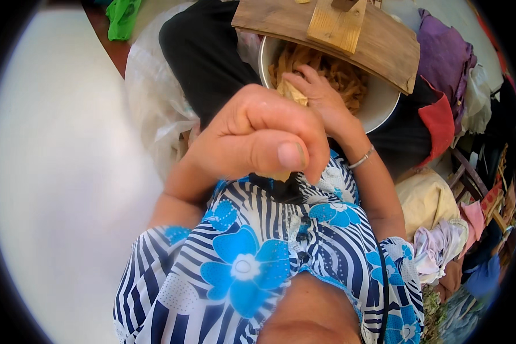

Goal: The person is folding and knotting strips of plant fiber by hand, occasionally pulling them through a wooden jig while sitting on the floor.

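Note:
My left hand (pixel 264 135) is raised close in front of my chest, closed in a fist with the thumb pressed against the curled fingers. A pale tan, papery strip (pixel 293 92) shows above the fist, and a small tan end peeks out below it; the middle is hidden by the hand. Behind the fist, my right hand (pixel 324 98) reaches over a white-walled bowl (pixel 388 112), its curled fingers against the strip's upper part. The right thumb is hidden. Inside the bowl lie many brown, curled strips (pixel 350 80).
A brown wooden board (pixel 275 23) with a lighter wood piece (pixel 337 26) on top covers the bowl's far side. Black cloth (pixel 203 49) lies over my legs. Clear plastic (pixel 155 86) is at left, purple cloth (pixel 441 51) at right, and piled fabrics (pixel 438 243) lower right.

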Demonstrator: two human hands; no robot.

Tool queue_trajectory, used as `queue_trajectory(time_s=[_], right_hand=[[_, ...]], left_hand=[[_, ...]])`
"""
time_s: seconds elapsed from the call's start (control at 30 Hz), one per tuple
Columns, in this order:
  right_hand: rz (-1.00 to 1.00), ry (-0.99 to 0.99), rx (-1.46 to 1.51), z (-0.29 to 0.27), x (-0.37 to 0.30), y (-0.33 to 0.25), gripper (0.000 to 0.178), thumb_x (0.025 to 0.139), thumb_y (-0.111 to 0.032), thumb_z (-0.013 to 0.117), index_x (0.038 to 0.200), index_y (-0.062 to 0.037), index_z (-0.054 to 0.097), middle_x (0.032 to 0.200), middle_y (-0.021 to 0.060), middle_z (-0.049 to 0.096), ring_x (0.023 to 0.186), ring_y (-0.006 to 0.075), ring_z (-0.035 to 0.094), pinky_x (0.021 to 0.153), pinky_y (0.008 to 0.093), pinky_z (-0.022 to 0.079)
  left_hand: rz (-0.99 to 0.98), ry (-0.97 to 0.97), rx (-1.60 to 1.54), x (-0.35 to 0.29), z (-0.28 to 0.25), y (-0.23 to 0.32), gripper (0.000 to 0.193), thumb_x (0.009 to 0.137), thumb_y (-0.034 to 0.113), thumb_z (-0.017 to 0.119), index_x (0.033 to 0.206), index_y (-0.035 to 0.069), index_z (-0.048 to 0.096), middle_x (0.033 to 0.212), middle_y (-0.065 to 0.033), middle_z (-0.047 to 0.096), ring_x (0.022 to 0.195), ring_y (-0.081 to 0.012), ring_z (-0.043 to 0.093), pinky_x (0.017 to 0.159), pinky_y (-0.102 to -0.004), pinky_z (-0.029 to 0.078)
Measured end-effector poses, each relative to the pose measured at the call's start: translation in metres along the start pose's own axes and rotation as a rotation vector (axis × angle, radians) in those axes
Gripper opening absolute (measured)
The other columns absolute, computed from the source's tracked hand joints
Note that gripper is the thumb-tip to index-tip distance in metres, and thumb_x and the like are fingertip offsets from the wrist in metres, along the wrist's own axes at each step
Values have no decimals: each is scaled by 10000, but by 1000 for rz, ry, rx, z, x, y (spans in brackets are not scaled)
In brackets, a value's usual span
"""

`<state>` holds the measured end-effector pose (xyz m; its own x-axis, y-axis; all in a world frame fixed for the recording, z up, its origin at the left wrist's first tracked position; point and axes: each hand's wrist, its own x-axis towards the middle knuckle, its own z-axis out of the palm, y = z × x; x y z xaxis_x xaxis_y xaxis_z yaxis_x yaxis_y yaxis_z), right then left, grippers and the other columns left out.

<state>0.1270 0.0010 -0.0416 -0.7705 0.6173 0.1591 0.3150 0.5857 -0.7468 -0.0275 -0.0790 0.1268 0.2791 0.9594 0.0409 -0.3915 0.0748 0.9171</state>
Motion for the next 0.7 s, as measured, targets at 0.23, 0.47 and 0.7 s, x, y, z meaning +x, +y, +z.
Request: queue_trajectory(time_s=[0.23,0.47,0.7], right_hand=[[310,-26,304,-51,-31,28,223,816,27,501,982,18,649,1086,143,627,995,260,606,863,286,458],[292,44,150,-56,-59,4,110,776,13,546,854,10,623,925,158,628,836,310,612,726,346,480],[291,-115,-33,-17,-59,-3,83,772,-40,492,780,-19,572,792,170,594,765,374,578,661,441,459]], left_hand=[[251,209,115,-26,-43,21,457,890,363,539,709,-51,609,565,-52,543,461,-147,482,477,-257,364],[2,290,1508,-3,-50,-17,128,834,106,610,767,-2,598,748,-93,571,688,-238,557,619,-333,436],[-312,-138,1773,60,-53,-152,135,775,180,627,813,54,652,847,-131,645,820,-311,616,736,-402,483]])
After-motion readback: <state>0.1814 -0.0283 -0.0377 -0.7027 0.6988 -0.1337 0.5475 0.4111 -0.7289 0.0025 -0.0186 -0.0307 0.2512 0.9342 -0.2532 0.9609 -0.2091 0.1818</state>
